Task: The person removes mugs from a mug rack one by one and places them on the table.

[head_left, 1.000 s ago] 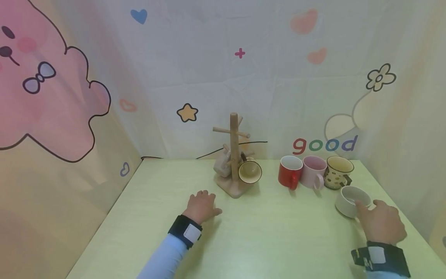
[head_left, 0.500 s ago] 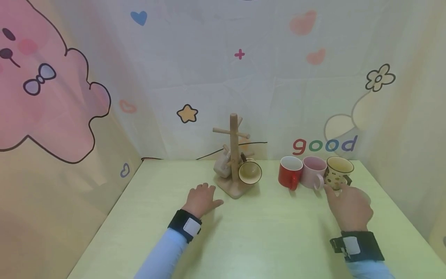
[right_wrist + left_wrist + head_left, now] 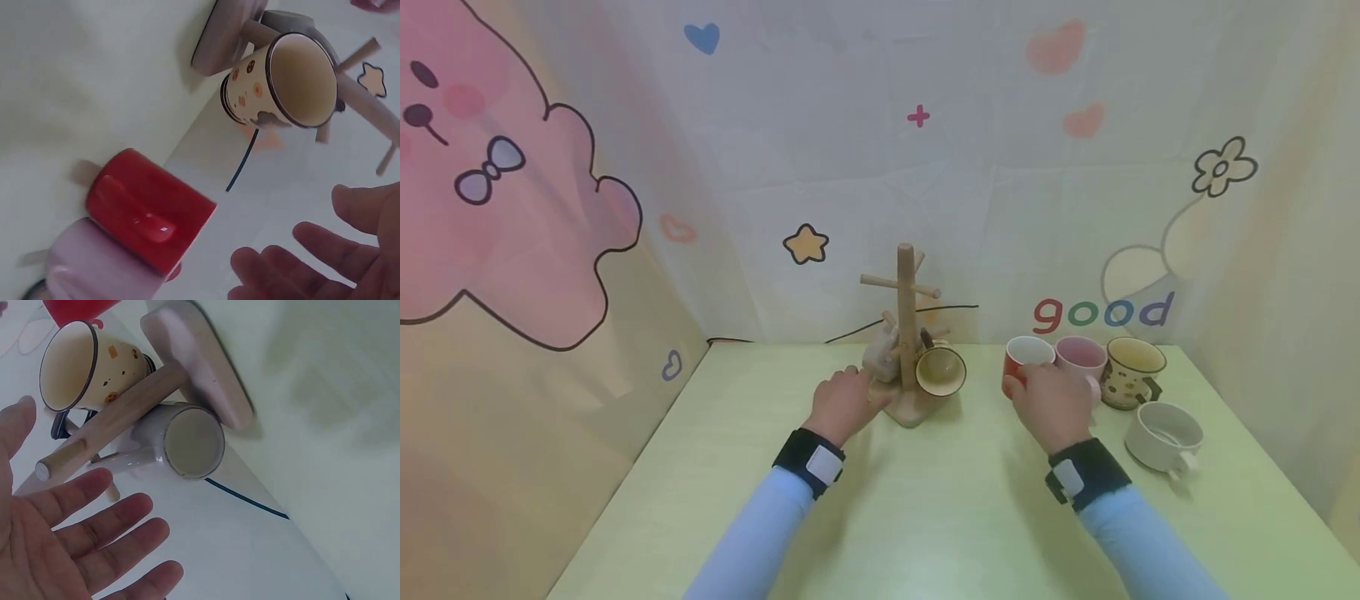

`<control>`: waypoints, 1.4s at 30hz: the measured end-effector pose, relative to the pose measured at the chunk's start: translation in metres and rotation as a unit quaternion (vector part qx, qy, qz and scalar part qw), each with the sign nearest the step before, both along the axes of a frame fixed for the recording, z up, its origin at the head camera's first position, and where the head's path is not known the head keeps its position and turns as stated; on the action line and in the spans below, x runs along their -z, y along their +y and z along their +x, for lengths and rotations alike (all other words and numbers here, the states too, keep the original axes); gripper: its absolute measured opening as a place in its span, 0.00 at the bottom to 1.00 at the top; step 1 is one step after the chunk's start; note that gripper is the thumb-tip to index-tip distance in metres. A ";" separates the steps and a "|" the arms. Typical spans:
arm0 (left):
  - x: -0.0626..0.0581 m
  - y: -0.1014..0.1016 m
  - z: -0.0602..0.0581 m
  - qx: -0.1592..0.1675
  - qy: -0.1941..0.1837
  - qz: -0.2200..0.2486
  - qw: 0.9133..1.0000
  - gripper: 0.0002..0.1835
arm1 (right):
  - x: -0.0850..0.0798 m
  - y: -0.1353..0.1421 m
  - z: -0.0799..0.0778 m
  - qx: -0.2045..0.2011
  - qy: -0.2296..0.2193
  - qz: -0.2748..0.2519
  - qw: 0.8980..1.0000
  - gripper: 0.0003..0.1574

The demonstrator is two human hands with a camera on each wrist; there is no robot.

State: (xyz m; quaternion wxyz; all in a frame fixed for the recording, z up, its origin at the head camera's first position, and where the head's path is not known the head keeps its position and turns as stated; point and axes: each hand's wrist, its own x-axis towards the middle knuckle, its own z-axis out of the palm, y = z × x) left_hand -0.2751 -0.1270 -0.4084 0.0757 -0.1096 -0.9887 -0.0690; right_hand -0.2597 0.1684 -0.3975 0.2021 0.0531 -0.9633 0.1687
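Note:
My left hand [image 3: 841, 407] reaches to the left side of the wooden mug rack [image 3: 907, 312], fingers spread and holding nothing. In the left wrist view its fingers [image 3: 119, 515] extend below two mugs hanging on the rack: a cream patterned mug [image 3: 69, 369] with a dark rim and a greyish mug [image 3: 194, 444]. Over at the right, my right hand [image 3: 1054, 406] hovers in front of the red mug [image 3: 1015, 367], covering its handle in the head view. The right wrist view shows that hand's loosely bent fingers apart from the red mug, whose handle faces outward.
A pink mug [image 3: 1081, 354] stands beside the red one, with a spotted cream mug [image 3: 1123, 385] to its right. Nearer the table's right edge sits a low off-white cup [image 3: 1157, 446]. The rack's upper pegs [image 3: 880, 281] carry no mugs. A printed curtain [image 3: 820, 142] closes off the back.
My right hand has moved left from the off-white cup, past the spotted and pink mugs, to the red mug. My left hand has moved forward to the rack. The mugs stay put.

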 end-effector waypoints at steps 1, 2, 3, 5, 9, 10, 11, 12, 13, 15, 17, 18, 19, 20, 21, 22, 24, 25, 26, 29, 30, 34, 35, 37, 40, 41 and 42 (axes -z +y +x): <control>-0.001 0.001 -0.002 -0.001 0.003 0.004 1.000 0.31 | -0.002 -0.005 -0.005 -0.011 0.005 0.012 1.000 0.15; -0.002 0.002 -0.005 -0.002 0.008 0.008 1.000 0.31 | -0.004 -0.009 -0.010 -0.026 -0.002 0.019 0.999 0.15; -0.004 0.003 -0.007 -0.002 0.011 0.011 1.000 0.31 | -0.006 -0.013 -0.015 -0.038 -0.005 0.028 0.999 0.16; -0.006 0.004 -0.011 -0.002 0.014 0.009 1.000 0.31 | -0.011 -0.020 -0.027 -0.061 -0.007 0.039 0.997 0.17; -0.011 0.007 -0.018 -0.007 0.010 0.013 1.000 0.29 | -0.016 -0.036 -0.048 -0.084 -0.011 0.040 0.996 0.19; -0.011 0.008 -0.020 -0.008 0.009 0.013 1.000 0.28 | -0.017 -0.040 -0.052 -0.089 -0.020 0.036 0.995 0.20; -0.012 0.009 -0.022 -0.007 0.007 0.012 1.000 0.28 | -0.018 -0.043 -0.055 -0.093 -0.033 0.032 0.995 0.21; -0.013 0.011 -0.023 -0.007 0.005 0.010 1.000 0.28 | -0.019 -0.046 -0.059 -0.097 -0.045 0.029 0.994 0.21; -0.013 0.012 -0.024 -0.005 0.005 0.008 1.000 0.27 | -0.019 -0.048 -0.062 -0.100 -0.055 0.028 0.993 0.22; -0.014 0.015 -0.027 0.002 0.004 0.002 1.000 0.26 | -0.021 -0.053 -0.068 -0.104 -0.068 0.028 0.992 0.23; -0.015 0.018 -0.029 0.007 0.004 -0.006 1.000 0.24 | -0.021 -0.055 -0.073 -0.106 -0.068 0.032 0.992 0.23; -0.016 0.020 -0.029 0.009 0.003 -0.009 1.000 0.23 | -0.021 -0.057 -0.075 -0.107 -0.065 0.035 0.992 0.23; -0.016 0.021 -0.030 0.011 0.001 -0.011 1.000 0.23 | -0.021 -0.057 -0.078 -0.108 -0.061 0.037 0.992 0.23; -0.016 0.022 -0.030 0.011 0.000 -0.017 1.000 0.23 | -0.021 -0.058 -0.080 -0.109 -0.058 0.041 0.991 0.22; -0.016 0.023 -0.031 0.011 -0.002 -0.020 1.000 0.23 | -0.021 -0.058 -0.081 -0.110 -0.056 0.040 0.992 0.21; -0.016 0.024 -0.032 0.011 -0.003 -0.022 1.000 0.23 | -0.019 -0.058 -0.083 -0.110 -0.054 0.041 0.992 0.20; -0.016 0.025 -0.034 0.011 -0.006 -0.023 1.000 0.24 | -0.017 -0.059 -0.086 -0.110 -0.047 0.035 0.992 0.15; -0.016 0.026 -0.034 0.011 -0.005 -0.024 1.000 0.24 | -0.016 -0.060 -0.087 -0.108 -0.043 0.032 0.993 0.13; -0.016 0.026 -0.035 0.015 -0.002 -0.035 0.999 0.23 | -0.015 -0.060 -0.088 -0.106 -0.037 0.026 0.993 0.11; -0.018 0.028 -0.035 0.023 0.012 -0.055 0.998 0.19 | -0.012 -0.064 -0.092 -0.097 -0.021 0.010 0.995 0.07; -0.019 0.028 -0.034 0.023 0.019 -0.061 0.998 0.18 | -0.012 -0.065 -0.093 -0.093 -0.016 0.007 0.995 0.07; -0.018 0.028 -0.033 0.033 0.042 -0.110 0.993 0.13 | -0.011 -0.069 -0.099 -0.083 -0.008 -0.007 0.997 0.08; -0.018 0.029 -0.033 0.037 0.047 -0.125 0.990 0.12 | -0.011 -0.069 -0.101 -0.080 -0.008 -0.008 0.997 0.07; -0.017 0.029 -0.033 0.041 0.051 -0.144 0.987 0.10 | -0.012 -0.071 -0.103 -0.074 -0.015 -0.014 0.997 0.08; -0.016 0.031 -0.033 0.027 0.052 -0.114 0.992 0.12 | -0.014 -0.075 -0.106 -0.064 -0.025 -0.018 0.997 0.08; -0.016 0.031 -0.033 0.021 0.052 -0.097 0.994 0.14 | -0.014 -0.077 -0.107 -0.062 -0.027 -0.020 0.997 0.08; -0.016 0.032 -0.032 0.018 0.051 -0.081 0.995 0.15 | -0.015 -0.079 -0.108 -0.059 -0.029 -0.020 0.998 0.09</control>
